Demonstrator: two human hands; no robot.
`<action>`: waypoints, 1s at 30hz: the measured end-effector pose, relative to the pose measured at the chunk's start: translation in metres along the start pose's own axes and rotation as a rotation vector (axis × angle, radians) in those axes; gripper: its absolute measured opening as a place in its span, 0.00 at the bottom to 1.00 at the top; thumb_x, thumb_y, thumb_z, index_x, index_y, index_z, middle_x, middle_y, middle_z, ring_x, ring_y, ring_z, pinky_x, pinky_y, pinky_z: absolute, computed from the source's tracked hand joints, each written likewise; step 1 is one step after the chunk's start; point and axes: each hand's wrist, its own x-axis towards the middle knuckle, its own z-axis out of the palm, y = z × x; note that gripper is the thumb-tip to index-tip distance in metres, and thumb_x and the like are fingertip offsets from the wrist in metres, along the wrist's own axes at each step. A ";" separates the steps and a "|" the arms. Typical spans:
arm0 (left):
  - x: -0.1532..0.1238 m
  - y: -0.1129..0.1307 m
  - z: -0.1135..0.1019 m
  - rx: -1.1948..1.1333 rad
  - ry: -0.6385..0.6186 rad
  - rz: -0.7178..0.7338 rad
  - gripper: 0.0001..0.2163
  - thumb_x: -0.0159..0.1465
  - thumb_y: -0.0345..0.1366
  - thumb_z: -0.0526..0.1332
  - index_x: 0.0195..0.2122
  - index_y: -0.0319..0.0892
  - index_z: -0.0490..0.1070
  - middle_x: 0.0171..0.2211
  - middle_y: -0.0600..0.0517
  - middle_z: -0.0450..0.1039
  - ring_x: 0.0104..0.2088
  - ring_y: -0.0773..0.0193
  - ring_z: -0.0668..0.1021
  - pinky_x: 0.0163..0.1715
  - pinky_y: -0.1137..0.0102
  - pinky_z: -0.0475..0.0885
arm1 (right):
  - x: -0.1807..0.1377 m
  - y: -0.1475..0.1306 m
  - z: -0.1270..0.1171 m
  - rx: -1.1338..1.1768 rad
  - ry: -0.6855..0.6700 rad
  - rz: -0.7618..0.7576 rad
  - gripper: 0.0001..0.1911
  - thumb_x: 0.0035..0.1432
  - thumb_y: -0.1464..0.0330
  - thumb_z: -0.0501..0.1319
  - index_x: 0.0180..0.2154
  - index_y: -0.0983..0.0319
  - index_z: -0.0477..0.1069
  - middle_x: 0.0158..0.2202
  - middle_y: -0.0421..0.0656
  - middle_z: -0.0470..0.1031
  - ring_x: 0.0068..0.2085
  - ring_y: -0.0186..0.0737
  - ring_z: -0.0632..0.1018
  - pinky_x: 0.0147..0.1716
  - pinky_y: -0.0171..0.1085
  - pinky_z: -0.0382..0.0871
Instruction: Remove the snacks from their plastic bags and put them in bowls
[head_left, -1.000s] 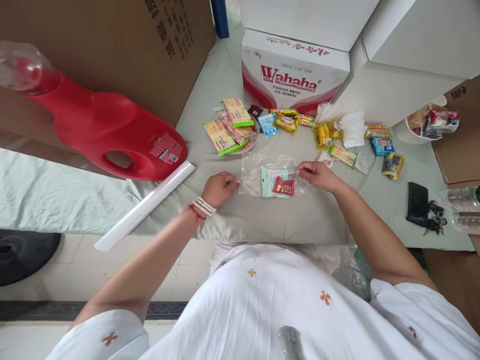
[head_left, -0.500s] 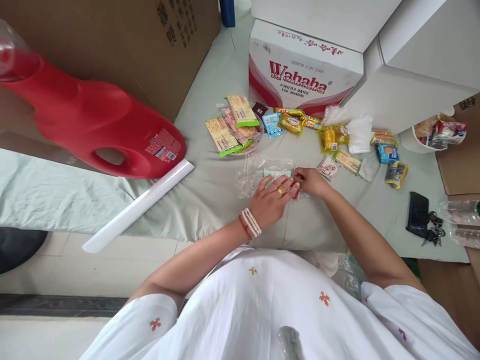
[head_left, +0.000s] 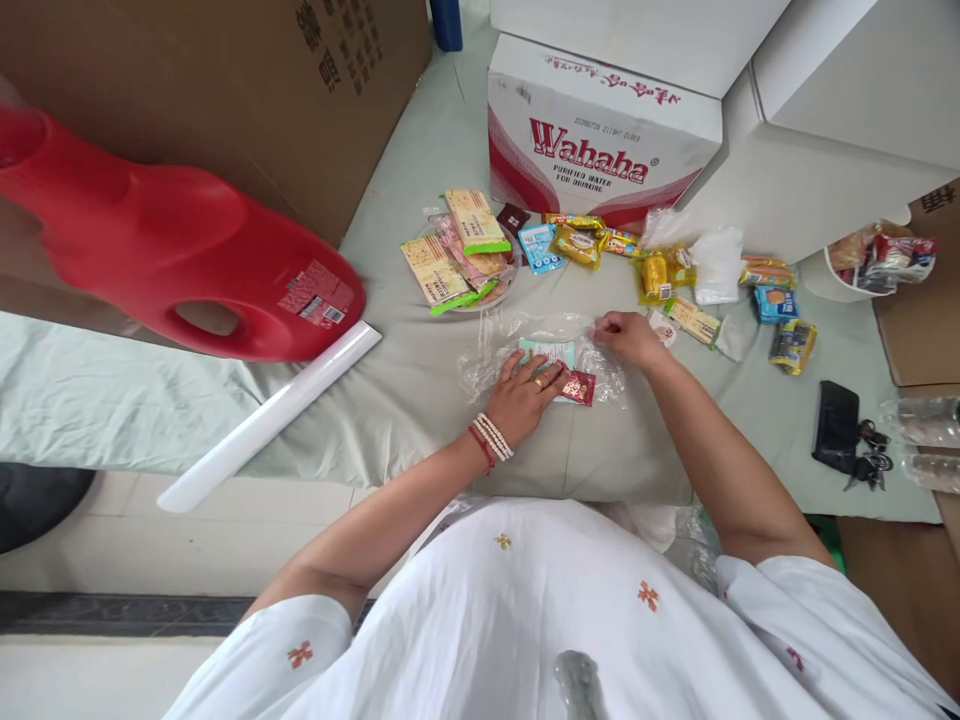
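A clear plastic bag [head_left: 495,345] lies flat on the pale green cloth in front of me. Inside it are a light green packet [head_left: 549,351] and a small red packet [head_left: 579,387]. My left hand [head_left: 523,393] lies flat on the bag with fingers stretched out, pressing on the green packet. My right hand [head_left: 630,338] is closed in a pinch on the bag's right edge.
Loose snack packets [head_left: 457,250] are scattered behind the bag, up to a Wahaha carton [head_left: 600,150]. A red jug [head_left: 172,250] and a white bar [head_left: 270,415] lie at the left. A black wallet with keys [head_left: 844,430] sits at the right, with a white bowl of snacks [head_left: 862,265] behind it.
My left hand came from the bag's left edge onto the bag, then slid left and flattened. My right hand moved slightly right along the bag's edge. The red packet shows again.
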 end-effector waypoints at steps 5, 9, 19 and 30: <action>0.004 -0.003 0.001 -0.036 -0.034 0.029 0.21 0.75 0.29 0.49 0.63 0.51 0.71 0.63 0.51 0.75 0.66 0.56 0.71 0.70 0.49 0.56 | 0.005 0.016 -0.043 -0.122 0.167 0.051 0.13 0.60 0.61 0.63 0.32 0.65 0.74 0.27 0.43 0.73 0.28 0.35 0.68 0.32 0.38 0.60; 0.010 -0.004 0.004 -0.058 -0.053 0.062 0.20 0.75 0.30 0.49 0.63 0.50 0.72 0.63 0.51 0.74 0.67 0.56 0.71 0.69 0.49 0.58 | 0.016 -0.004 -0.025 -0.243 0.155 -0.221 0.24 0.57 0.58 0.68 0.52 0.64 0.75 0.38 0.48 0.79 0.41 0.47 0.74 0.41 0.41 0.66; 0.008 0.000 0.002 -0.062 0.009 -0.018 0.19 0.74 0.31 0.53 0.60 0.53 0.75 0.63 0.50 0.75 0.67 0.51 0.69 0.65 0.48 0.63 | -0.007 -0.030 0.000 -0.094 -0.259 -0.590 0.21 0.62 0.73 0.55 0.52 0.60 0.81 0.35 0.42 0.73 0.32 0.37 0.72 0.38 0.35 0.67; -0.013 -0.036 -0.021 -0.664 0.299 -0.113 0.14 0.68 0.29 0.53 0.37 0.44 0.80 0.42 0.47 0.83 0.51 0.58 0.82 0.53 0.59 0.77 | -0.089 0.009 0.059 -0.175 -0.147 -0.759 0.22 0.72 0.67 0.50 0.52 0.54 0.81 0.33 0.46 0.68 0.41 0.46 0.69 0.43 0.44 0.70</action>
